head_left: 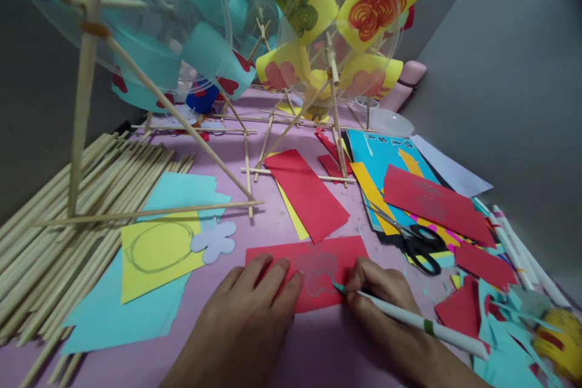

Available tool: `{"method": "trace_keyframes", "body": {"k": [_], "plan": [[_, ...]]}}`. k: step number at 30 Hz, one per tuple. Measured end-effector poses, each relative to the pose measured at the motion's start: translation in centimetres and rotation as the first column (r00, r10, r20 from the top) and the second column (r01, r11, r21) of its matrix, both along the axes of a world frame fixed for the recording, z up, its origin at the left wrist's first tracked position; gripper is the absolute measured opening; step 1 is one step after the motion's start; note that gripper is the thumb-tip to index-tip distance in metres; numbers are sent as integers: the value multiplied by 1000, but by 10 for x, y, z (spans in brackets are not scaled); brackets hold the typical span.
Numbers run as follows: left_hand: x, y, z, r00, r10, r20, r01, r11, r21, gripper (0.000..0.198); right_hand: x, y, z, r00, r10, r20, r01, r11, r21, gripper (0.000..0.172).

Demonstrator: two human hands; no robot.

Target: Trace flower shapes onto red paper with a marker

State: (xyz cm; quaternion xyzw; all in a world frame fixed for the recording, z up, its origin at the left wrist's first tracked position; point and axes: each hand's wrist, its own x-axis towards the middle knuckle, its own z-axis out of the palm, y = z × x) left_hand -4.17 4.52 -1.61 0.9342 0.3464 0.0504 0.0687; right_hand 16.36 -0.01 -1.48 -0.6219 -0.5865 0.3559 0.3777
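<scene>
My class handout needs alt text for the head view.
A person's right hand holds a marker to red paper, the left hand resting on the paper. Around them are scissors, wooden sticks and stick-framed paper wheels.

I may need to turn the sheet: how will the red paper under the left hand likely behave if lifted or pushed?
The red paper looks thin, so it would probably lift lightly and bend. Flat on the purple table, it may slide if pushed, unless the left hand on it holds it.
</scene>
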Motion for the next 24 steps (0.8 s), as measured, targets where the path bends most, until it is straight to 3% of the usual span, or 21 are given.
{"method": "trace_keyframes", "body": {"k": [5,15,24], "plan": [[2,-2,6,1000,27,1,-27,1000,6,38,6,-2,-6,996,83,-44,-84,996,-29,11],[3,-2,11,1000,27,-15,-27,1000,-10,40,0,-2,-1,998,59,-39,-58,998,14,11],[1,-2,7,1000,13,-8,-13,1000,-2,42,-2,0,0,997,65,-32,-65,998,-9,9]]}}
